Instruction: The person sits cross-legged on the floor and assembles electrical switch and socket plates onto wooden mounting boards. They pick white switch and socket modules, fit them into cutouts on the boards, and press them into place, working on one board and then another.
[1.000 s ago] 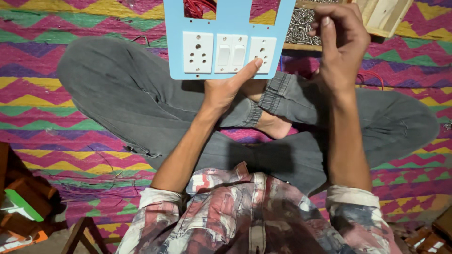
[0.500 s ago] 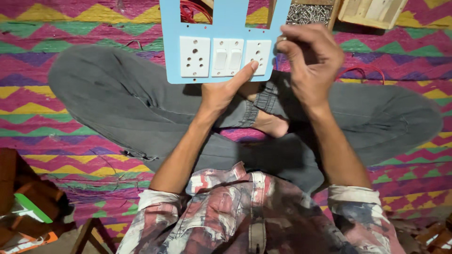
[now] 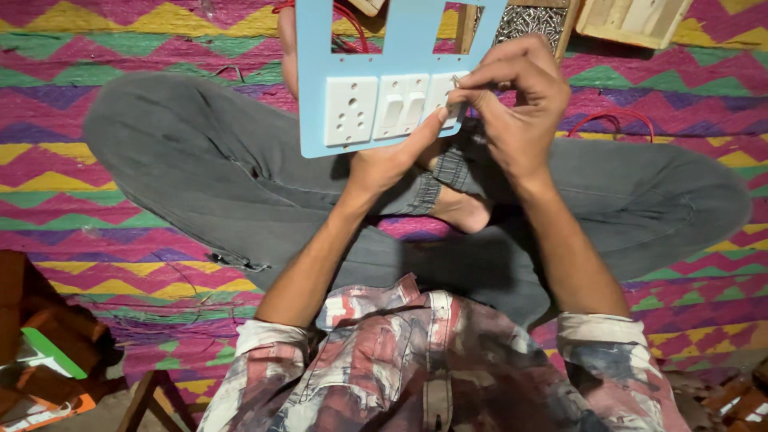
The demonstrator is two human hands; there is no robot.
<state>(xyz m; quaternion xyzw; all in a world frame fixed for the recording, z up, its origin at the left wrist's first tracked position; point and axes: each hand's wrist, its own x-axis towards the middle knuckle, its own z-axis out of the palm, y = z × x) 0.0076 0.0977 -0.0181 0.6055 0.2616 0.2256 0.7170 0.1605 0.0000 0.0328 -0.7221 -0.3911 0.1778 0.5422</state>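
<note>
A smooth light-blue panel (image 3: 400,48) with white socket and switches rests over the person's lap. The left hand (image 3: 392,160) props its lower edge, thumb pressing. The right hand (image 3: 512,112) pinches a small screw (image 3: 456,80) at the panel's right edge, zigzag mat (image 3: 120,168) open around.

Left hand (image 3: 392,160) raised with thumb extended; right hand (image 3: 512,112) pinching fingertips together.

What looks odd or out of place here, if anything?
The blue panel has two open cutouts along its top, while the row below holds a socket and switches. Red wire lies loose on the mat. The right hand pinches something small at the panel; nothing looks broken.
</note>
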